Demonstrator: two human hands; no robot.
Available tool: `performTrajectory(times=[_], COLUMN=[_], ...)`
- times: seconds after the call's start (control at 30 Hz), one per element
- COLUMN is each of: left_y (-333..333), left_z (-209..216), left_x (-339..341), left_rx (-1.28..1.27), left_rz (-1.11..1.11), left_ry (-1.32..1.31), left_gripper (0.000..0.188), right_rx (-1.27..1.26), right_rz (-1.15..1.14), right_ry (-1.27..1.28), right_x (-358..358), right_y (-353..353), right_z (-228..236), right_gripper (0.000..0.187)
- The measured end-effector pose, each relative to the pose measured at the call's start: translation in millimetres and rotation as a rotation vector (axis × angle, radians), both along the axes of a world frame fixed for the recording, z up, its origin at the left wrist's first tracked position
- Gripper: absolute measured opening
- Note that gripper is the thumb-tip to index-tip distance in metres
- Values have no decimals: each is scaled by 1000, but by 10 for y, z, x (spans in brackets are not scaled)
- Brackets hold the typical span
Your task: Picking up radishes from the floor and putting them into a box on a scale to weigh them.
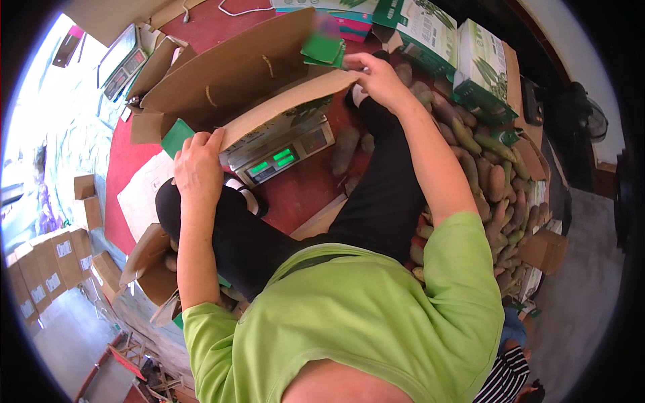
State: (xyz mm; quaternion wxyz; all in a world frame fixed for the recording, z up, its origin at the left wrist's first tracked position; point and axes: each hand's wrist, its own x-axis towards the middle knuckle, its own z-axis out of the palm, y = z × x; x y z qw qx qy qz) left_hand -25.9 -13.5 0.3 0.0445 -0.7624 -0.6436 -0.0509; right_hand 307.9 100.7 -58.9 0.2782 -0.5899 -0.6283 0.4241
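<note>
An open cardboard box (pixel 242 70) sits on a digital scale (pixel 285 164) with lit green figures, between my legs. Two string loops show on the box's far panel. My left hand (pixel 199 164) has its fingers closed over the near-left corner of the box, next to a green end flap (pixel 177 138). At the near-right corner, my right hand (pixel 384 82) grips the cardboard edge beside another green flap (pixel 324 50). The inside of the box is mostly hidden behind its near panel.
Long brown and green vegetables (pixel 497 178) are heaped on my right. Green and white cartons (pixel 480 67) stand behind them. A second scale (pixel 124 64) is at the far left, and brown boxes (pixel 54 269) line the lower left. Another person's striped sleeve (pixel 504 376) shows at lower right.
</note>
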Motion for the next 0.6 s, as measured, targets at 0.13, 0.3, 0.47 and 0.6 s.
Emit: performTrajectory(times=[0.13,0.3,0.47,0.6], left_y=[12,-6,15,0], left_z=[-18,-3,-54,-46], left_x=[33,29,89,51], left_rx=[9,-31,-20,-26], left_rz=[-20,-8,9,32], left_ry=[44,82,116,136], left_gripper=[37,40,44,47], right_rx=[46,49,72,-109], right_rz=[-71,-151,-303,-505], right_ry=[118,458,359,285], right_x=[42,340,1001,1397], right_y=[-41,-159,-526,-1019], right_z=[182,506,383,-311], right_gripper=[32,31,30,27])
